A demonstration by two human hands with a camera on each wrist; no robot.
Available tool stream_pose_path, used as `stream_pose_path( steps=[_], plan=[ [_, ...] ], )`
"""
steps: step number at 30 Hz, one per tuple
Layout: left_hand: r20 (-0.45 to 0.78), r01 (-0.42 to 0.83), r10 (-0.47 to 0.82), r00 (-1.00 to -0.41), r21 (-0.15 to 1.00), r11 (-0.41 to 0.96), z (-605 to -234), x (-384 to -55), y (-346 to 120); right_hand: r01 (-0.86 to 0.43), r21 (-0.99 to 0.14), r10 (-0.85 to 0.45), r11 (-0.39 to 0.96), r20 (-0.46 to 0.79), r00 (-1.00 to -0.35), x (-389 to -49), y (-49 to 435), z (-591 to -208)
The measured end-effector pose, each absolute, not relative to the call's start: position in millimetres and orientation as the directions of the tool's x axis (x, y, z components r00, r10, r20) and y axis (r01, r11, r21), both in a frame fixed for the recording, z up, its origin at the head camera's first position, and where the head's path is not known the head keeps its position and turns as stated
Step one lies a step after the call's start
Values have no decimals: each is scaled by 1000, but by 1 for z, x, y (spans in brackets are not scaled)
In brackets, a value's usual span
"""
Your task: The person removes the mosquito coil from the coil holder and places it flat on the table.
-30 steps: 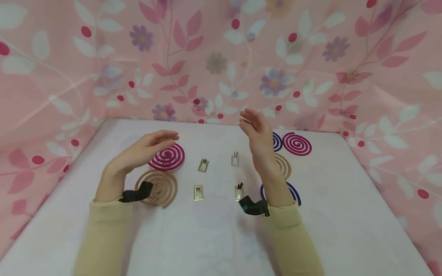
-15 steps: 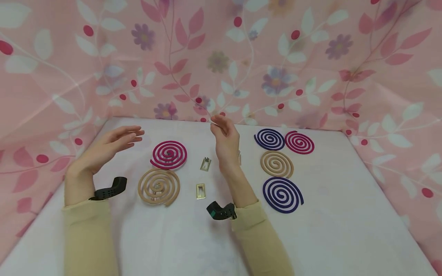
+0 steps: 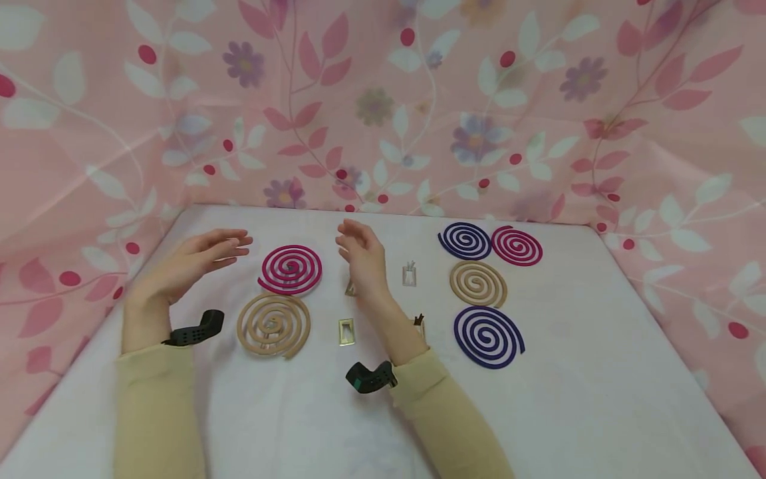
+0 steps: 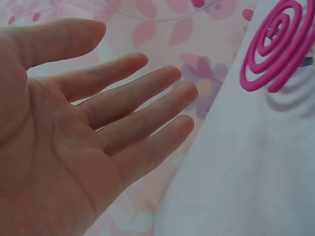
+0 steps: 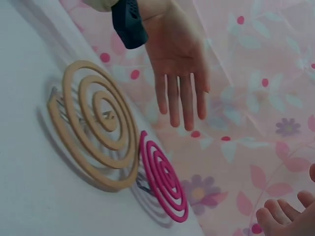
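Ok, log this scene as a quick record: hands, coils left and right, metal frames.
Left hand: empty, fingers extended
Right hand: empty, above the table
Left side: pink coil behind tan coil, both propped up
Right side: rear blue coil beside second pink coil, then second tan coil, then front blue coil
Between: four metal frames, two partly hidden

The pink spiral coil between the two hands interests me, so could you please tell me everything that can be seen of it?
The pink spiral coil is a slim, matte-looking, deep-pink strand wound in several spaced turns. It looks whole, sits raised above the white table on a small metal stand, and casts a shadow. Its near edge lies close to a tan coil; I cannot tell whether they touch. Neither the left hand nor the right hand touches it.
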State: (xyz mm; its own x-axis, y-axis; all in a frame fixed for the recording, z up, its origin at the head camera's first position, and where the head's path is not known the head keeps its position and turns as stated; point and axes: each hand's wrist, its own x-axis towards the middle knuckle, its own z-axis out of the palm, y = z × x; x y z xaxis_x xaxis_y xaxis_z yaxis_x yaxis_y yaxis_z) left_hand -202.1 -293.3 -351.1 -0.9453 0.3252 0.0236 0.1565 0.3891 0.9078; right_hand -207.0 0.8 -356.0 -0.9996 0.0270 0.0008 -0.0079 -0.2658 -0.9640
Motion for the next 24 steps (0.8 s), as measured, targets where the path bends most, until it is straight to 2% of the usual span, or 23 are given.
stream_pose_path(
  steps=[5, 13, 20, 24],
  plan=[
    [-34, 108, 334, -942, 911, 397, -361, -207, -291, 71, -985, -41, -159, -65, -997, -203, -14, -370],
    [-102, 41, 330, -938, 916, 398, -371, -214, -289, 133, -974, -76, -186, -120, -990, -205, -19, -383],
    [-140, 5, 322, -936, 912, 411, -377, -217, -288, 257, -944, -132, -206, -234, -963, -210, -20, -394],
    [-159, -14, 319, -934, 911, 412, -378, -219, -288, 285, -936, -157, -206, -256, -954, -212, -21, -400]
  ],
)
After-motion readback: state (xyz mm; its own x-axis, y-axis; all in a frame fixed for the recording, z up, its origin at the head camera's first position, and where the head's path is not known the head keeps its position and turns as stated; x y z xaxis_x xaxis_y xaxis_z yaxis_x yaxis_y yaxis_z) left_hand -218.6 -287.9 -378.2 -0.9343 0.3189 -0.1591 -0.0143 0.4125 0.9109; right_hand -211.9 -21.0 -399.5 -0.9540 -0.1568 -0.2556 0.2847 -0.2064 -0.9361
